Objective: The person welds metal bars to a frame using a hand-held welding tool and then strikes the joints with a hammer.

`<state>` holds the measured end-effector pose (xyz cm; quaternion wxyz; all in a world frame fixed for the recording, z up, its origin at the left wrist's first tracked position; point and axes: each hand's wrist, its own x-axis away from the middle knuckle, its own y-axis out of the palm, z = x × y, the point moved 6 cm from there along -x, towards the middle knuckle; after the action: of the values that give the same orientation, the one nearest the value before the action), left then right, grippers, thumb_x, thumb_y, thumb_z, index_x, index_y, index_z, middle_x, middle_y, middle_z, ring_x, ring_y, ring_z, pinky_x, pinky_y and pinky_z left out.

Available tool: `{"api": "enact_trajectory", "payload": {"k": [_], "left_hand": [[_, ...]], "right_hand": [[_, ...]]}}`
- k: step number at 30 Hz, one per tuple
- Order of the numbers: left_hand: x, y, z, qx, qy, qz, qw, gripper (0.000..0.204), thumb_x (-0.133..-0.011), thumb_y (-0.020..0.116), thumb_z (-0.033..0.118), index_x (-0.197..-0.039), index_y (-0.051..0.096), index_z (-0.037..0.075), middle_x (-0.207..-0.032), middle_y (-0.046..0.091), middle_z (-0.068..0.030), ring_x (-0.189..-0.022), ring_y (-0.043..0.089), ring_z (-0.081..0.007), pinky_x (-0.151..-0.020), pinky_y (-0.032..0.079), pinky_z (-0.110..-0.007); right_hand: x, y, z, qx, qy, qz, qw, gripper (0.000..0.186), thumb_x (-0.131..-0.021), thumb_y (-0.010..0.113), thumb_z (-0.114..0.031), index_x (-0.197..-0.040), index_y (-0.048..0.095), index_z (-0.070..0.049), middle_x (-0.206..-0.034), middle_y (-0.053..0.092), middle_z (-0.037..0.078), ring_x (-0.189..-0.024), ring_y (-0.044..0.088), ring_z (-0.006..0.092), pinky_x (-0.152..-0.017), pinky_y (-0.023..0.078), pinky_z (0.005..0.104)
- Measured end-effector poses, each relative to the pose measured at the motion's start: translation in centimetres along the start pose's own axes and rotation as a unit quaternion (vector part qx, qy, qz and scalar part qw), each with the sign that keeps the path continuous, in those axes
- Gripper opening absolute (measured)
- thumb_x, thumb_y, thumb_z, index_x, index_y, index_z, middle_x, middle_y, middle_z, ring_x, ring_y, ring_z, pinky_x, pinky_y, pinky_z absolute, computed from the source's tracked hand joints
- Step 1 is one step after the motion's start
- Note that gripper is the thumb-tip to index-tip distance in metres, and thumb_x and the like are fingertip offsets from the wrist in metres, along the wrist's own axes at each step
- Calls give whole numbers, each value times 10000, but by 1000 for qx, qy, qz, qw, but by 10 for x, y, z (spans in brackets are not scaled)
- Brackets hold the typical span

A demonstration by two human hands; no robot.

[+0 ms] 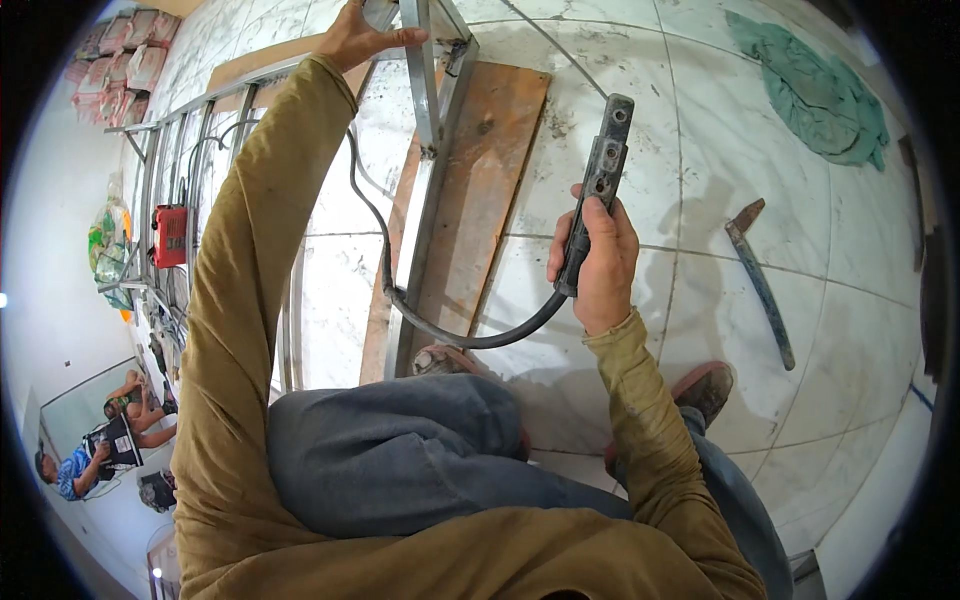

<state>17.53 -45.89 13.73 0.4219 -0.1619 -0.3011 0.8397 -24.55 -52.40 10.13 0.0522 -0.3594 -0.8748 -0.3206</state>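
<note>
My right hand (606,262) is wrapped around the black handle of a welding electrode holder (606,165). A thin welding rod (555,42) sticks out of its head, up and to the left. From the handle's lower end a thick black cable (490,341) loops left and passes over the metal frame. At the top edge my left hand (362,38) grips the upright part of a grey metal frame (425,215), its thumb laid across the tube. Its other fingertips are partly cut off by the picture's edge.
Brown boards (492,165) lie beneath the frame. A hammer-like tool (762,285) and a green cloth (815,95) are on the tiled floor at right. To the left stand a red box-shaped machine (170,236), metal rails and stacked bags (125,60). Two people sit farther left.
</note>
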Motion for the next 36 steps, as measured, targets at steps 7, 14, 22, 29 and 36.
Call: {"api": "enact_trajectory", "payload": {"k": [7,14,22,29,36], "left_hand": [[-23,-12,-16,-121,209,-32,970,1228,-625,967,401,-1502,241,-59,-1425,425,-209,-1365,378,-304,-1130,351,-451],[-9,-17,17,-107,62,-3,992,1170,-627,965,394,-1493,305,-35,-1435,438,-191,-1356,395,-305,-1141,336,-456],[-8,-8,19,9,27,-15,999,1110,-627,974,346,-1459,347,-37,-1362,515,-178,-1280,485,-295,-1080,426,-427],[-11,-17,4,-97,94,-10,991,840,-733,894,420,-1326,514,-37,-1165,661,-164,-1094,643,-242,-949,532,-369],[-6,-10,42,-85,57,-27,994,1152,-557,945,540,-1378,446,-96,-1337,557,-267,-1281,527,-377,-1091,436,-445]], "right_hand": [[-6,8,10,4,9,-11,1000,359,-1035,507,-334,-1148,520,6,-696,551,50,-476,507,112,-422,432,274],[-12,10,7,10,8,-5,1000,367,-1035,501,-336,-1140,526,15,-680,544,52,-472,502,113,-416,429,276],[-13,11,6,-1,15,-13,1000,327,-1033,510,-314,-1122,530,0,-687,535,43,-480,501,104,-418,427,268],[-12,12,6,42,10,-28,999,382,-1044,483,-322,-1193,515,28,-679,543,53,-465,503,111,-419,432,270],[-9,12,1,21,14,-22,999,279,-1044,503,-289,-1066,518,-11,-718,537,38,-481,504,90,-412,433,253]]}}
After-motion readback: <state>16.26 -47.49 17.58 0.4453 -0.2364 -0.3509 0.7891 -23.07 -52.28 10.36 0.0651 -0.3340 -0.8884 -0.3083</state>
